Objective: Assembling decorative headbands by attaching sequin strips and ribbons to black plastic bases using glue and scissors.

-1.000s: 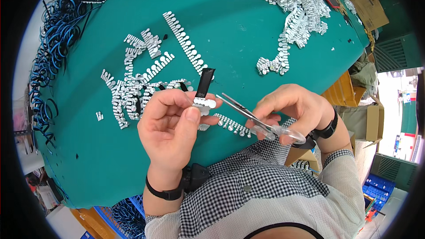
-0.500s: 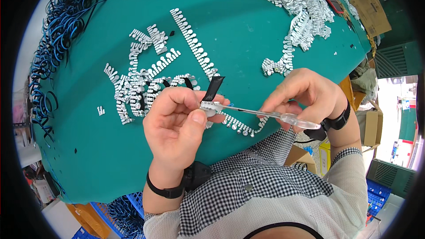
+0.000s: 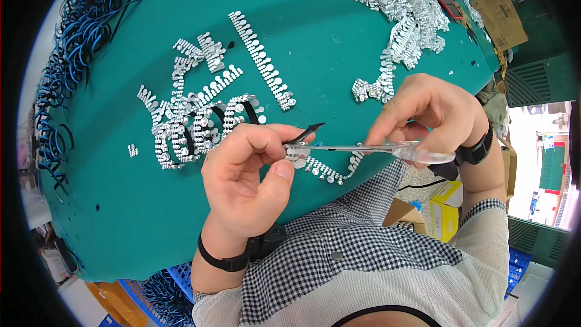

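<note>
My left hand (image 3: 245, 175) pinches the end of a silver rhinestone trim (image 3: 298, 157) between thumb and forefinger. A short black ribbon (image 3: 307, 133) sticks out from that end, pointing right. The trim's tail (image 3: 327, 173) curves below toward my right hand (image 3: 433, 115). That hand is closed round a slim tool (image 3: 423, 154) with a clear plastic handle and a thin metal shaft. The shaft reaches left to the trim at my left fingertips; its tip is hidden there, so I cannot tell its kind.
Several finished-looking trim pieces with black bands (image 3: 181, 124) lie left on the green table (image 3: 151, 218). A straight trim strip (image 3: 257, 51) lies beyond my hands. Far right is a heap of trim (image 3: 417, 24); blue-black ribbons (image 3: 78, 42) line the far left. Below stands a yellow box (image 3: 446, 212).
The black ribbon has tipped from standing up to lying over toward the right. My hands and the tool have shifted slightly right, and the tool lies closer to level.
</note>
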Available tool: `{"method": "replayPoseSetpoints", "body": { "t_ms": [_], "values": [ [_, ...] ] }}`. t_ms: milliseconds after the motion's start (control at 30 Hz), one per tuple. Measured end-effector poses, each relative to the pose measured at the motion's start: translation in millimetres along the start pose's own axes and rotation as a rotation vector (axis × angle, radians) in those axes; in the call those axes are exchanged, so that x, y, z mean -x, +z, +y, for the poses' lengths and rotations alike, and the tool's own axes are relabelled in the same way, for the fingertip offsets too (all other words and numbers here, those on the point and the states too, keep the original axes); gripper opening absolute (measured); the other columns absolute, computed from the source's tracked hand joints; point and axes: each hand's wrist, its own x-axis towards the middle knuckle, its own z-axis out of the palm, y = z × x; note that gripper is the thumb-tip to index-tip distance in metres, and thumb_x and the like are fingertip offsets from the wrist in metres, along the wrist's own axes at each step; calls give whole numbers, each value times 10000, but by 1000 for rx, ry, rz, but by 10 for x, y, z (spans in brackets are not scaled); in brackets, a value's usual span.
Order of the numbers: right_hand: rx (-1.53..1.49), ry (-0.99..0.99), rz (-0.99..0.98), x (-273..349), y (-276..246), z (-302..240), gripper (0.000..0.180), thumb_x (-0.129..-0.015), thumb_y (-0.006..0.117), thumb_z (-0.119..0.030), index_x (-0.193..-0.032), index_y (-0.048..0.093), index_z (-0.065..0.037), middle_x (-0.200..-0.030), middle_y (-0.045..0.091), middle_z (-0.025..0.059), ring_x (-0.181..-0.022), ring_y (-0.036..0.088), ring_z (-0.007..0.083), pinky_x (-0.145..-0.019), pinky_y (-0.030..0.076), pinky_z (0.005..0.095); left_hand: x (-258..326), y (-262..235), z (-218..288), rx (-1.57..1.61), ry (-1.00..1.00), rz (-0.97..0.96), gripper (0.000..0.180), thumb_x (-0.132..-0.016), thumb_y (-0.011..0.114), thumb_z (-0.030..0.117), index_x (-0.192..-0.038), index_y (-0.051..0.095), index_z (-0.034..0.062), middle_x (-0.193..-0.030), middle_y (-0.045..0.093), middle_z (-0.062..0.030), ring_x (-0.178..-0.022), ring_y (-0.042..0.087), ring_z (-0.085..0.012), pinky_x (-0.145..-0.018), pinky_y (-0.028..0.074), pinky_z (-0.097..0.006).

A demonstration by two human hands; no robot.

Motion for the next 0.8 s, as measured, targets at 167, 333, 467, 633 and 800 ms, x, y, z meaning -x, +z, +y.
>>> {"method": "replayPoseSetpoints", "body": {
  "t_ms": [167,333,467,633,800],
  "values": [
    [-209,105,-85,-46,-66,76,498,-602,695,-120,-999,564,150,-628,602,97,-496,551,97,-424,404,193,-7,-12,-21,-22,13,-28,81,-729,508,-55,-805,480,-58,-840,562,-137,-890,589,-229,-735,474,-293],
    [-457,51,-132,-102,-31,268,530,-576,718,-115,-992,551,170,-715,621,168,-503,555,118,-421,415,195,2,-10,-21,14,-12,-33,79,-727,496,-61,-804,479,-57,-820,555,-126,-893,595,-246,-731,477,-297],
    [-593,116,-68,-102,55,307,564,-552,740,-102,-998,540,179,-820,622,212,-531,563,127,-436,422,198,-3,-21,-56,24,18,-54,84,-731,486,-65,-814,475,-64,-852,571,-170,-883,602,-254,-749,478,-307],
    [-593,115,-76,-100,52,351,563,-561,760,-97,-1005,541,172,-841,623,209,-548,558,119,-445,418,197,-15,-37,-52,-4,41,-88,86,-737,483,-64,-823,473,-72,-891,581,-211,-873,604,-244,-745,480,-297],
    [-490,-35,-157,-133,75,391,330,-773,584,11,-1086,535,103,-607,573,25,-430,448,19,-399,311,152,-10,-38,-55,33,-5,-54,89,-746,495,-51,-829,475,-74,-909,584,-209,-862,602,-222,-744,480,-287]
  ]
}}
